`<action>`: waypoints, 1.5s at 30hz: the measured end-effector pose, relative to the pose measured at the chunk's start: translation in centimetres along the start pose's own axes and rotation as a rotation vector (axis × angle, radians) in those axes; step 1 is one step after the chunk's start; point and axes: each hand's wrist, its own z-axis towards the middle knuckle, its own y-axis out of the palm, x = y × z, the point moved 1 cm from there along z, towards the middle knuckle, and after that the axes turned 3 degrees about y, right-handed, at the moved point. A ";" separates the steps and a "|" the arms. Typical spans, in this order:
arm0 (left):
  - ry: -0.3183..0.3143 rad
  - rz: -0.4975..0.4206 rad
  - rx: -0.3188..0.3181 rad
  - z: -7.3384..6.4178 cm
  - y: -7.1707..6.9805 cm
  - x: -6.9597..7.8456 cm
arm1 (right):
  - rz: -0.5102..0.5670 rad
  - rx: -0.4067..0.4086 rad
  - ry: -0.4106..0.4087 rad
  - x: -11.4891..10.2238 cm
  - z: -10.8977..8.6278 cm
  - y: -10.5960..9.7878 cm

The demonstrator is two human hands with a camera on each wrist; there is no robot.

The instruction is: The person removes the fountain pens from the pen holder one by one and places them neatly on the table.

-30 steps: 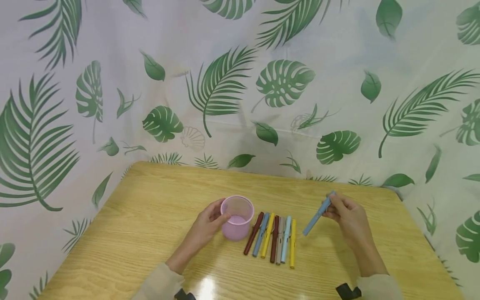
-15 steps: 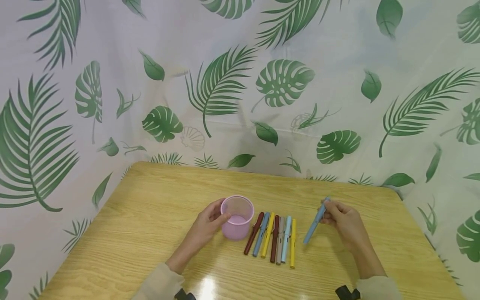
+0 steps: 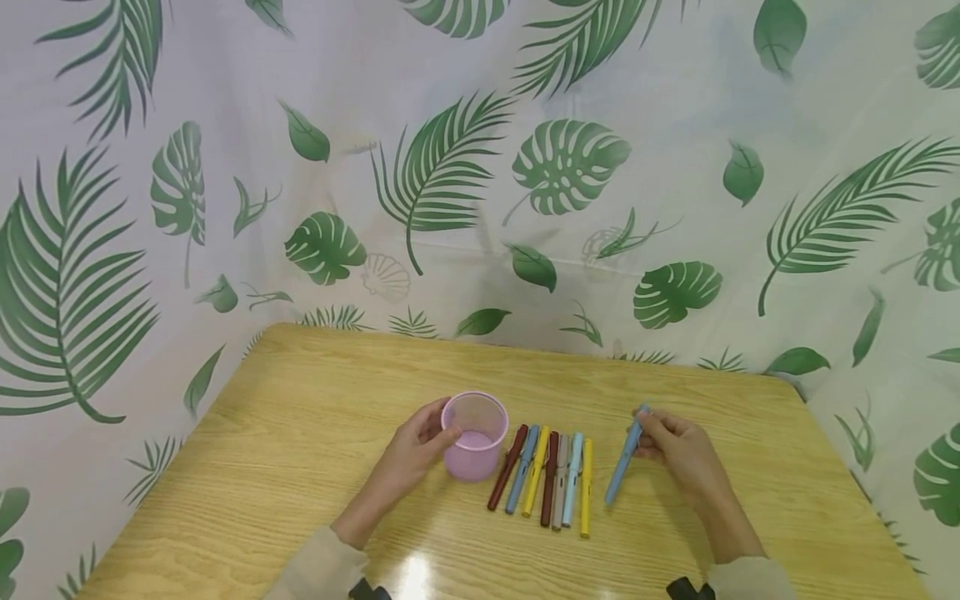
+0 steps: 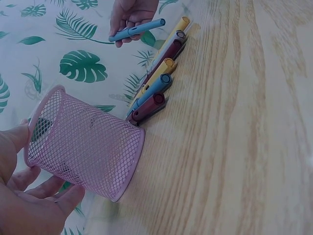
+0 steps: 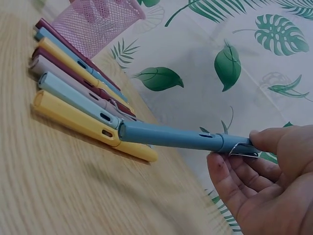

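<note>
My left hand (image 3: 411,450) grips the rim and side of a pink mesh pen holder (image 4: 93,147), thumb over the rim, fingers round the outside. The holder stands upright on the table with no pens in it. To its right lies a row of several capped pens: dark red (image 3: 507,467), blue (image 3: 522,468), yellow (image 3: 536,472), another dark red (image 3: 550,478), grey-brown (image 3: 560,483), light blue (image 3: 572,479) and another yellow (image 3: 586,487). Right of the row, my right hand (image 3: 684,454) pinches a blue pen (image 5: 171,137) by its clip end, above the table and tilted.
The wood-grain table (image 3: 337,367) reaches back to a white cloth (image 3: 465,233) printed with green leaves. A bright reflection (image 3: 414,575) shows on the table's near side.
My right hand has moved left and slightly down with the blue pen, bringing it closer to the row and more upright in the head view. The left hand and pen holder stay put.
</note>
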 end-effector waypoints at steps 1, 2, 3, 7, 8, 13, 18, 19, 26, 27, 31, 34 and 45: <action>0.001 0.000 0.001 0.0 0.0 0.0 | -0.014 0.001 0.007 0.1 0.0 0.1; 0.005 0.002 0.002 0.0 0.0 -0.1 | -0.029 0.001 0.014 0.1 0.0 0.2; 0.005 0.002 0.002 0.0 0.0 -0.1 | -0.044 0.001 0.020 0.2 0.0 0.3; 0.000 -0.007 0.010 -0.1 0.0 0.0 | -0.096 -0.010 0.044 0.4 -0.1 0.7; 0.001 -0.009 0.011 -0.1 0.0 0.0 | -0.107 -0.012 0.050 0.5 -0.1 0.8; 0.005 -0.007 0.007 -0.1 0.0 0.1 | -0.143 -0.008 0.081 0.7 -0.2 1.2; 0.001 0.005 0.007 -0.1 0.0 0.1 | -0.173 0.000 0.113 1.1 -0.1 1.6; 0.003 0.004 0.008 -0.1 0.0 0.0 | -0.179 0.005 0.121 1.1 0.0 1.6; 0.001 0.011 0.010 -0.1 0.0 -0.1 | -0.246 0.024 0.147 1.3 -0.1 2.1; 0.000 0.012 0.012 -0.1 0.0 -0.1 | -0.249 0.026 0.148 1.3 -0.1 2.2; -0.004 0.009 0.021 -0.1 0.1 0.1 | -0.266 0.023 0.143 1.3 -0.2 2.6; -0.007 0.001 0.026 -0.1 0.1 0.3 | -0.280 0.023 0.137 1.2 -0.4 2.9; 0.005 -0.008 0.038 -0.1 0.2 0.1 | -0.264 0.081 0.150 1.5 -0.5 3.7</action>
